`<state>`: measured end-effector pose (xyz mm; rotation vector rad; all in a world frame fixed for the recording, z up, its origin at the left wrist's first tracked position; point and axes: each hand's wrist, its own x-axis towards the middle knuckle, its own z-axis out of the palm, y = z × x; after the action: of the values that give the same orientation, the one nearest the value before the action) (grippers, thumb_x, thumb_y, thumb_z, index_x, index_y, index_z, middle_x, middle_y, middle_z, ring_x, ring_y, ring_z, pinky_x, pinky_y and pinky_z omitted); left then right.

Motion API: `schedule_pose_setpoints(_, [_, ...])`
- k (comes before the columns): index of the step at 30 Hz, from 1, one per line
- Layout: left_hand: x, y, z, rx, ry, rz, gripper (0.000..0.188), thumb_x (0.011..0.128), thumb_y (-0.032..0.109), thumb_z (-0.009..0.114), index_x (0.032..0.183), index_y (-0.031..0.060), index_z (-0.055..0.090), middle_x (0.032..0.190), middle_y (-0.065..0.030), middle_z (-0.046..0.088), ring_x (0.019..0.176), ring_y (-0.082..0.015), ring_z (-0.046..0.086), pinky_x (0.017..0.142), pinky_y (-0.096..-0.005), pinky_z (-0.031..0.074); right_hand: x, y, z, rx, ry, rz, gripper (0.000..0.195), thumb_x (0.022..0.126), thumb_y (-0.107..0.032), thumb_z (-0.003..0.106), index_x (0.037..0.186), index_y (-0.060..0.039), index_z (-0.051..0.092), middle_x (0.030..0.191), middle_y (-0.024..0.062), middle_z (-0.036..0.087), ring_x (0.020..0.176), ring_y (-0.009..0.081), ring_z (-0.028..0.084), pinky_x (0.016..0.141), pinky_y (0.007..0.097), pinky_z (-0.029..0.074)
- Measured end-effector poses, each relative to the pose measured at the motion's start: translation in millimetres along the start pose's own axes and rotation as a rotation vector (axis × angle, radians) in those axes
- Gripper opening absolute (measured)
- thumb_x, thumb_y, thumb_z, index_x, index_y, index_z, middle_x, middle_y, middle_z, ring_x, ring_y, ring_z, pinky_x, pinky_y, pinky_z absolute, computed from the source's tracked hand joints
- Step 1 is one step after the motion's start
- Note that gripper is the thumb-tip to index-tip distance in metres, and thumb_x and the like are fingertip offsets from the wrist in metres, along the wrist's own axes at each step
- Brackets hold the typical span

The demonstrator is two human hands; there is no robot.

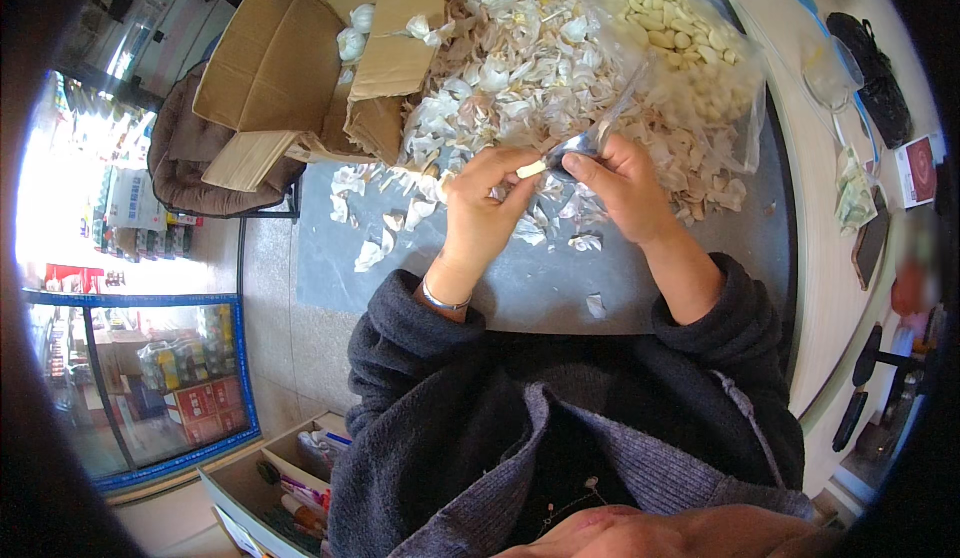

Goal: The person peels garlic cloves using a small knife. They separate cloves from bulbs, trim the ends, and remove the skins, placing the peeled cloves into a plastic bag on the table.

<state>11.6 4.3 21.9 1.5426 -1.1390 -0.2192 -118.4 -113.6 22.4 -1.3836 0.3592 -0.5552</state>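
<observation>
Between the thumb and fingers of my left hand [480, 201] is a peeled garlic clove [531, 169]. My right hand [634, 190] grips a shiny metal tool [571, 150], its inner end touching or very close to the clove. The tool's exact kind is hard to tell, as my fingers cover part of it. Beneath and beyond both hands spreads a large heap of papery garlic skins [525, 55]. A clear plastic bag [750, 137] full of peeled garlic cloves [671, 25] lies at the far right of the heap.
An open cardboard box [259, 70] with garlic bulbs [351, 44] stands at the far left of the grey tabletop [555, 299]. Beside it is a brown cushioned seat [176, 137]. A pale counter [787, 183] runs along the right, and a blue-framed glass display case [244, 363] stands left.
</observation>
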Motion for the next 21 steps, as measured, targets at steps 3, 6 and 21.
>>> schedule_pose_setpoints(3, [-0.9,-4.1,-0.7,-0.070,-0.018,-0.047,0.024,0.068,-0.006,0.066,0.091,0.0016,0.064,0.085,-0.0069,0.062,0.071,-0.0097,0.060,0.061,-0.0205,0.047,0.2,-6.9,1.5,0.050,-0.001,0.002,0.011,0.084,-0.014,0.058,0.083,-0.0034,0.061,0.071,-0.0062,0.055,0.061,0.0003,0.044,0.053,0.0176,0.035])
schedule_pose_setpoints(6, [-0.9,-6.1,-0.1,-0.137,-0.038,-0.048,0.024,0.070,-0.006,0.066,0.093,0.0009,0.063,0.085,-0.0056,0.062,0.072,-0.0089,0.059,0.063,-0.0199,0.047,0.1,-6.3,-0.5,0.040,-0.014,-0.012,0.011,0.085,-0.014,0.058,0.085,-0.0032,0.061,0.074,-0.0054,0.056,0.063,0.0006,0.045,0.055,0.0176,0.037])
schedule_pose_setpoints(21, [-0.8,-17.7,-2.5,-0.740,0.013,-0.344,0.020,0.089,0.011,0.052,0.103,-0.0013,0.058,0.087,-0.0116,0.065,0.075,-0.0126,0.061,0.062,-0.0208,0.047,8.5,8.3,-14.5,-0.045,0.201,-0.032,0.011,0.084,-0.013,0.060,0.087,-0.0024,0.061,0.082,0.0002,0.060,0.072,0.0045,0.053,0.064,0.0206,0.042])
